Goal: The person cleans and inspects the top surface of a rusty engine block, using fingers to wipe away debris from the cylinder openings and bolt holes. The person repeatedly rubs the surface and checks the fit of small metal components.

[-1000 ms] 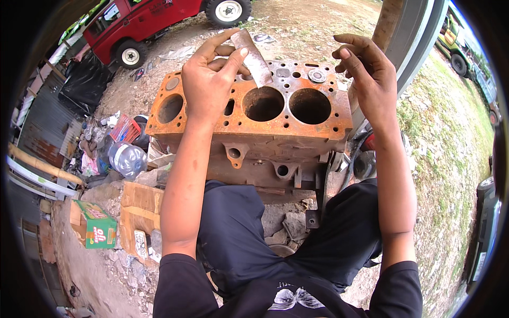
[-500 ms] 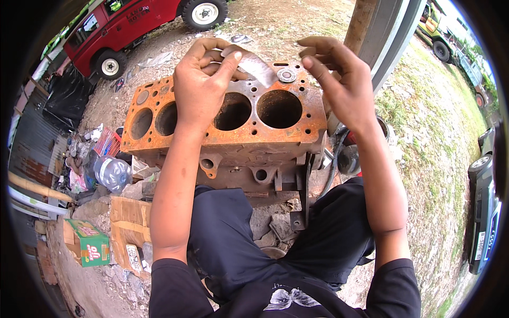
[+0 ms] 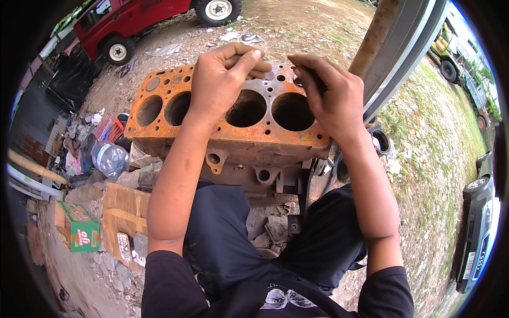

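Observation:
A rust-orange engine block with a row of large round bores stands before my knees. Over its middle, my left hand is closed, thumb pressed towards the curled fingers; what they hold, if anything, is hidden. My right hand hangs above the right-end bore, fingers bent and facing the left hand. Something dark shows between its thumb and fingers, too shaded to name. The grey strip seen earlier cannot be made out now. Around the right bores, the block's top looks greyer than the orange left end.
A metal post rises just beyond my right hand. On the left lie a clear plastic bottle, a red crate, a green box and a brown cardboard piece. A red vehicle stands behind the block.
The grey strip in my left hand has gone from sight. My right hand has come lower and nearer the block, its fingers more bent. The view has shifted slightly.

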Tool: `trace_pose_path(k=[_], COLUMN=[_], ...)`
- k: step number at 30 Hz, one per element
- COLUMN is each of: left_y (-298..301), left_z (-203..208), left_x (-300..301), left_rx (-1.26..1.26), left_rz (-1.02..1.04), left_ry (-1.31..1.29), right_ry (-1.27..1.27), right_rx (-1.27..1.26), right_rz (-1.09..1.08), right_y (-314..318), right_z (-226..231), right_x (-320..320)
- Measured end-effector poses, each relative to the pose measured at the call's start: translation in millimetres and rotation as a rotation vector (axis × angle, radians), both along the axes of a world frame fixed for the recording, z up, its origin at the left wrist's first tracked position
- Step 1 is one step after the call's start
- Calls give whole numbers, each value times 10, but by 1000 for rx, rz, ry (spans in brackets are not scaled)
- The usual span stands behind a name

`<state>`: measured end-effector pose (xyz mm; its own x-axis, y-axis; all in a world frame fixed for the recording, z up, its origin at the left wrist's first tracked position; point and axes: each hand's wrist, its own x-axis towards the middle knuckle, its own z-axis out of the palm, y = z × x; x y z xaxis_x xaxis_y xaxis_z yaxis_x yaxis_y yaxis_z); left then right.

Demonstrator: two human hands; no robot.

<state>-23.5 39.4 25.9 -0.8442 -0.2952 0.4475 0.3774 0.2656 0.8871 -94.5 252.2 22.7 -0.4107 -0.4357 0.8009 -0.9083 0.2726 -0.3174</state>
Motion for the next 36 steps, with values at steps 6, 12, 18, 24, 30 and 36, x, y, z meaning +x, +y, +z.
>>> trace_pose_path(k=[6,12,18,24,30,36], left_y=[-590,-766,-871,-830,-840,-846], left_z=[-64,-203,-442,-490,-473,-470], left_x=[109,104,21,86,83,57], left_rx=[-209,-481,-722,-808,-814,-839], left_rz=[383,533,498,557,539,542], left_ry=[-67,-146,-170,-184,-248,-273], right_ry=[-224,-144,66,-18,-142,-35], right_rx=[-98,-22,212,573,773,947], right_rz=[-73,-1,107,133,16,125], right_y=[-30,-276,-817,-1035,-884,-1025], right_z=[8,105,108,11,234,172], right_x=[-40,49,-66,-98,203,50])
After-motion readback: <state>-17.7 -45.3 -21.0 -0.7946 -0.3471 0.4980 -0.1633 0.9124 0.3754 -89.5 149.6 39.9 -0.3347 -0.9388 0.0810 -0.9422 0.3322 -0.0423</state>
